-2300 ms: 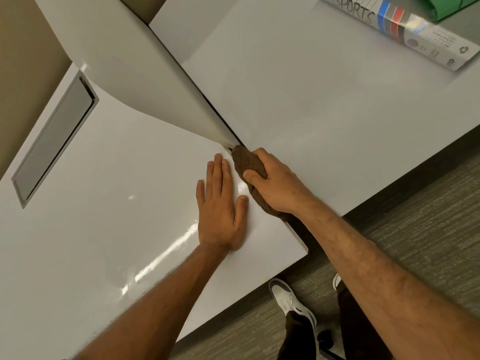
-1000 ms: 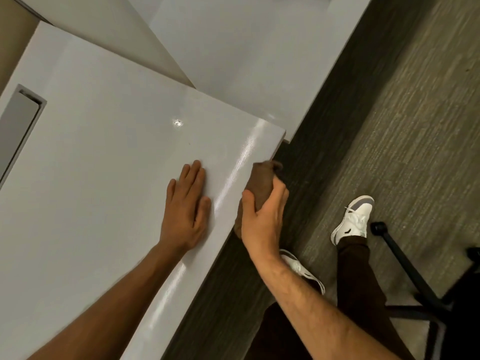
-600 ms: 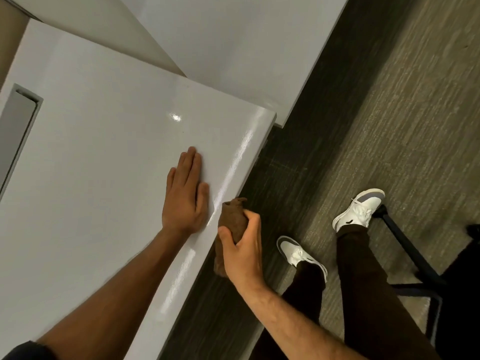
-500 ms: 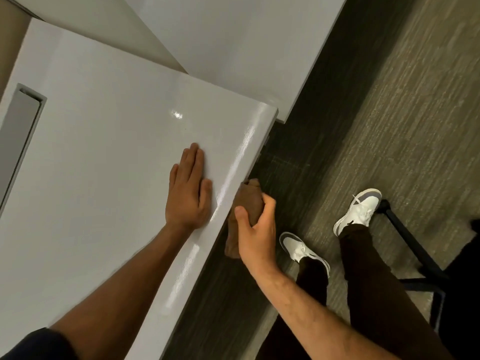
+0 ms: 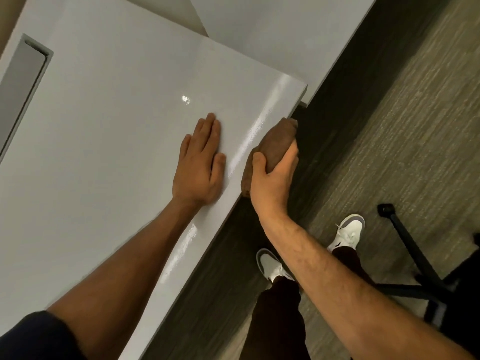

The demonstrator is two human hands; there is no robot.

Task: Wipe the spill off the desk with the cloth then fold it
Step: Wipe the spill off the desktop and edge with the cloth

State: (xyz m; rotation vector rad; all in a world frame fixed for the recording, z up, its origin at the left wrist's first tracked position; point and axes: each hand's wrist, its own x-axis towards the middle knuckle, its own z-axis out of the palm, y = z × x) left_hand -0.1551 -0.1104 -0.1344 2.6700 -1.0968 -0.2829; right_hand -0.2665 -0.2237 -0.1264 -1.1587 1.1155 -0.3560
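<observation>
A bunched brown cloth [image 5: 274, 141] is pressed against the right-hand edge of the glossy white desk [image 5: 104, 126]. My right hand [image 5: 270, 185] is shut on the cloth, thumb on the desk side and fingers wrapped round the outer side. My left hand [image 5: 200, 162] lies flat on the desk top just left of that edge, fingers together and pointing away from me, holding nothing. No spill shows on the desk, only bright glare streaks.
A grey recessed cable slot [image 5: 23, 87] runs along the desk's far left. A second white desk [image 5: 272, 29] meets this one at the back. Below the edge are carpet, my white shoes [image 5: 348, 229], and a black chair base [image 5: 415, 261] at right.
My right hand has slid the cloth back up along the desk edge, away from me, after dipping nearer half a second ago. The left hand has stayed flat in place.
</observation>
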